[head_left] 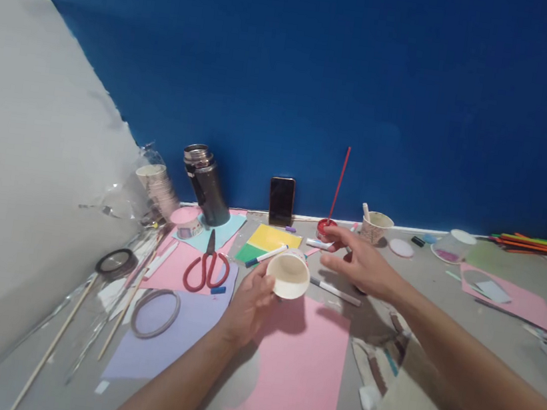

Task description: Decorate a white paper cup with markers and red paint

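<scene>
**Paper cup held in left hand, right hand at red paint pot**

A white paper cup (288,275) is gripped at its side by the left hand (249,301), tilted, mouth toward the camera, above a pink sheet (302,370). The right hand (363,265) is held empty, fingers loosely spread — its fingertips are seen just beside a red paint pot (325,227) with a red brush (339,183) upright in it. Red scissors (207,266) are noted to the left, well apart.

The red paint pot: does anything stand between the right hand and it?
Nothing visible does. The right hand reaches toward the red paint pot, its fingertips almost there; a white marker lies just beside them. The left hand holds a paper cup.
</scene>
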Action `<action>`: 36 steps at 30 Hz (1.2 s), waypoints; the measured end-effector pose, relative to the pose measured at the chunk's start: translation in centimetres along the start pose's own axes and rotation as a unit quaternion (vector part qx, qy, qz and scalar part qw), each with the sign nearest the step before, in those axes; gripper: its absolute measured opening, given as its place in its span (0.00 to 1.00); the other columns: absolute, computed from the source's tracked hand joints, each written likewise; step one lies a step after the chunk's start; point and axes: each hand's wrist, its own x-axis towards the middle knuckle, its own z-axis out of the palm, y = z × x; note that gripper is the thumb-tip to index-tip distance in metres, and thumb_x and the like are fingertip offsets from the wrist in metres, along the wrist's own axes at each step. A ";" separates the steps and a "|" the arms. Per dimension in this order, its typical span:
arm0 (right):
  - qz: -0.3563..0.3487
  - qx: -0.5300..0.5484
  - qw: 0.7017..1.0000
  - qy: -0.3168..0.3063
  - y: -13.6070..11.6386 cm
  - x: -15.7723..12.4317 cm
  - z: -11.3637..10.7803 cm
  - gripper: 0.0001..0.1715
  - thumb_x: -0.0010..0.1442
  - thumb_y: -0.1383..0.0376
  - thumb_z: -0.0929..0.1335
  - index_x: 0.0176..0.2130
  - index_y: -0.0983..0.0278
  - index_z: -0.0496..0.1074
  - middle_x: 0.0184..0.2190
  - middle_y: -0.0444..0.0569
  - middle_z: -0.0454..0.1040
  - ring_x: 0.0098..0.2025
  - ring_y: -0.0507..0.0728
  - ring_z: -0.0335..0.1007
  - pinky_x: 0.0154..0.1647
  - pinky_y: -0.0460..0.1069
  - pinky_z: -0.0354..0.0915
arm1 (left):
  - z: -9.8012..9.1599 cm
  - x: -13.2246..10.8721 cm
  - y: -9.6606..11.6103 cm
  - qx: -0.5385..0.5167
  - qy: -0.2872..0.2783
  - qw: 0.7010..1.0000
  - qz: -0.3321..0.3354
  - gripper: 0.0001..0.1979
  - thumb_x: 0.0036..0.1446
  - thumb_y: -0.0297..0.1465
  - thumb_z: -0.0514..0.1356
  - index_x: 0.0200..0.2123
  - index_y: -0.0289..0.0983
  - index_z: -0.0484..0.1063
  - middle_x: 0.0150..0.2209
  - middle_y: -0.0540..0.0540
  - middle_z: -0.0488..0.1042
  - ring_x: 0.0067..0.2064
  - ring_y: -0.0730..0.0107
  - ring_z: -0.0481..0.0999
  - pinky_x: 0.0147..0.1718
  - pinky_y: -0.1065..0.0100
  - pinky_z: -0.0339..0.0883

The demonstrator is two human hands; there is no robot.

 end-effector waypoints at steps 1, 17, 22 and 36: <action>-0.018 0.018 1.000 -0.006 0.1 -1.4 0.3 0.38 0.63 0.49 0.72 0.67 0.57 0.67 0.59 0.59 0.78 0.52 0.66 0.79 0.41 0.55 0.75 | 0.1 -0.2 -0.1 0.047 -0.004 0.998 0.031 0.35 0.50 0.40 0.77 0.60 0.38 0.74 0.61 0.37 0.75 0.59 0.52 0.75 0.53 0.62 0.71; -0.216 -0.074 0.974 0.002 3.0 -6.5 3.4 0.45 0.63 0.56 0.75 0.72 0.56 0.58 0.73 0.62 0.59 0.75 0.70 0.55 0.70 0.67 0.61 | -0.4 -0.4 -1.8 0.537 -0.123 0.782 0.291 0.34 0.57 0.24 0.67 0.66 0.47 0.66 0.64 0.38 0.69 0.67 0.49 0.67 0.67 0.48 0.59; -0.198 -0.122 0.972 0.028 4.7 -6.4 4.1 0.47 0.63 0.65 0.73 0.74 0.56 0.54 0.71 0.62 0.61 0.73 0.70 0.57 0.70 0.70 0.60 | -0.5 -0.4 -1.7 0.530 -0.093 0.798 0.270 0.31 0.55 0.23 0.67 0.62 0.45 0.71 0.64 0.38 0.70 0.68 0.47 0.66 0.69 0.45 0.56; -0.098 -0.089 0.985 0.111 6.1 -5.8 3.5 0.09 0.66 0.66 0.67 0.41 0.60 0.78 0.42 0.54 0.82 0.48 0.65 0.75 0.55 0.61 0.68 | -0.3 0.1 -1.2 0.350 0.006 0.924 0.152 0.35 0.48 0.30 0.76 0.60 0.42 0.73 0.62 0.38 0.72 0.64 0.47 0.71 0.59 0.54 0.68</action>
